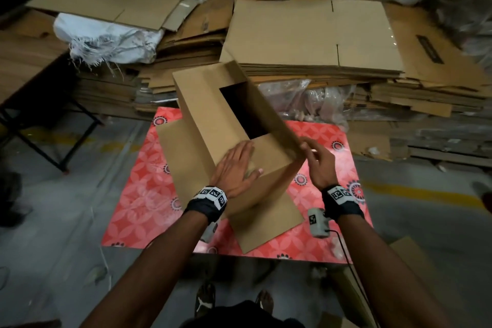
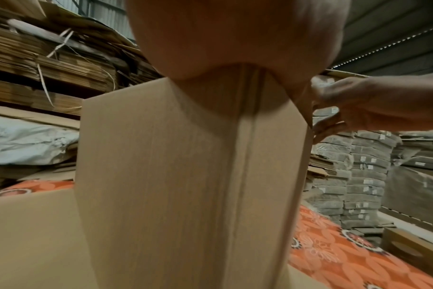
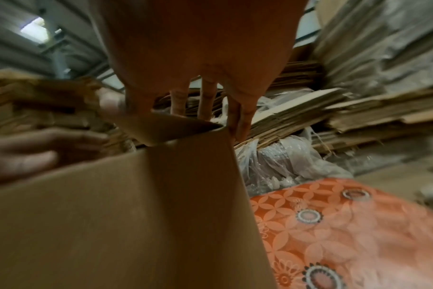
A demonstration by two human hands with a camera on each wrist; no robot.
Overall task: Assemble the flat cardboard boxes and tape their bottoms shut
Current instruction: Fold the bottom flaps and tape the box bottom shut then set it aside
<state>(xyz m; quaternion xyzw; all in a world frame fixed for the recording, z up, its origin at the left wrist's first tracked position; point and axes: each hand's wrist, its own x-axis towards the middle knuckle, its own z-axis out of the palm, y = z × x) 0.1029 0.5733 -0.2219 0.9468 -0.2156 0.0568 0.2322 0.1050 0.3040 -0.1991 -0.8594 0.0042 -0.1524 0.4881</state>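
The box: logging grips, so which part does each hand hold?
Right hand grips the box's right flap edge; left hand presses flat on a folded flap.

Left palm (image 2: 235, 39) flat on upright cardboard box (image 2: 185, 176) — right hand (image 2: 373, 105) at its far edge

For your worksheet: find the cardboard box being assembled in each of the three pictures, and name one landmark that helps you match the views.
Head: the cardboard box stands at centre on the table, top flaps part folded.
Left wrist: the box fills the centre, under the left palm.
Right wrist: the box fills the lower left, its edge at the right hand's fingers.
Shared landmark: the red flowered tablecloth.
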